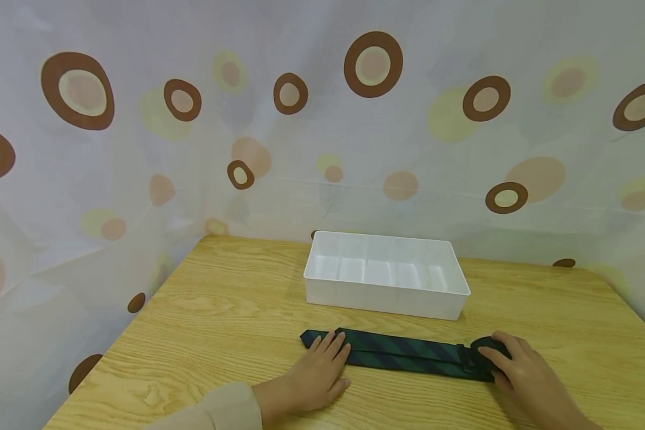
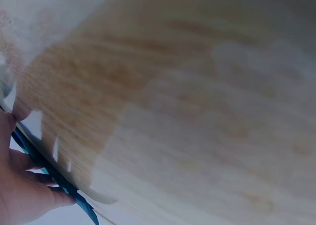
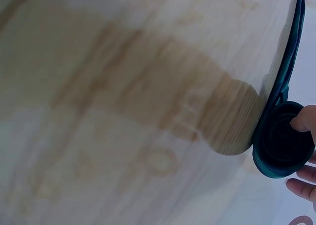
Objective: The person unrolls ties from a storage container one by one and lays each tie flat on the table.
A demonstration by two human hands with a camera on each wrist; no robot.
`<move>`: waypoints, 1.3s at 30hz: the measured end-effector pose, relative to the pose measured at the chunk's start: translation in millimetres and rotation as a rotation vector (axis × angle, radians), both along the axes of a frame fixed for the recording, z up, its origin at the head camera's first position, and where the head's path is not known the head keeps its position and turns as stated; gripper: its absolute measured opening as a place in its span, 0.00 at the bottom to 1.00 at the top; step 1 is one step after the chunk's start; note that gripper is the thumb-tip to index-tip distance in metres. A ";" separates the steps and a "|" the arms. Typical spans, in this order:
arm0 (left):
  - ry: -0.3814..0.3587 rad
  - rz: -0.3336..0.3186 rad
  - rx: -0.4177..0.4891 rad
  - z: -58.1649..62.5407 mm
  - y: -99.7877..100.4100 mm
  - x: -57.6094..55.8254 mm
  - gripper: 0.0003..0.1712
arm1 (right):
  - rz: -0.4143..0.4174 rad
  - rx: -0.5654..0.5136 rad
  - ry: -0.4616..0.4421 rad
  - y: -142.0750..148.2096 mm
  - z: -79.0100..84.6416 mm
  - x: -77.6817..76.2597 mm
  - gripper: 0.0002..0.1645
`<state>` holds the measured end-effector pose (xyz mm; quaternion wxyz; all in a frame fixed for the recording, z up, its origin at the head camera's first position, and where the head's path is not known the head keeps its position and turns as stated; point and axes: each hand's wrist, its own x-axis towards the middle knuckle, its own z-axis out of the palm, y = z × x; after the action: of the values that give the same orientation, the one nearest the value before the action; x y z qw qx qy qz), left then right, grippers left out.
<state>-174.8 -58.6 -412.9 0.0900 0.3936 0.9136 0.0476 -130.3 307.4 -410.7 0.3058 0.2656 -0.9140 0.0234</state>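
A dark green and navy striped necktie (image 1: 403, 350) lies lengthwise on the wooden table, its pointed ends to the left. Its right part is wound into a coil, seen side-on in the right wrist view as a round roll (image 3: 282, 142). My right hand (image 1: 534, 376) grips this roll, thumb on the near side and fingers over the top. Over by the pointed ends, my left hand (image 1: 317, 373) rests with extended fingers on the tie. The left wrist view catches the same fingers (image 2: 27, 160) against the tie's edge. The palm side of each hand is mostly hidden.
Behind the tie stands a white plastic box (image 1: 387, 300) divided into several compartments. A wood-grain table (image 1: 220, 310) spreads beneath everything. Around its back and sides hangs a pale curtain (image 1: 322, 137) with brown rings and coloured spots.
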 end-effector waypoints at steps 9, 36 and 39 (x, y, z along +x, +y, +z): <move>0.002 0.000 0.000 0.7 0.1 0.2 0.33 | -0.014 -0.013 -0.001 1.2 1.4 3.2 0.47; 0.002 -0.003 0.002 0.7 -0.5 -0.2 0.33 | -0.041 -0.041 0.000 11.4 1.2 5.6 0.47; -0.003 0.000 -0.001 1.4 -0.2 0.2 0.33 | -0.045 -0.038 0.002 12.8 1.1 5.6 0.47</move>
<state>-174.6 -58.8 -411.5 0.0914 0.3936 0.9135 0.0478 -124.6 320.1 -409.6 0.3123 0.2391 -0.9188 0.0333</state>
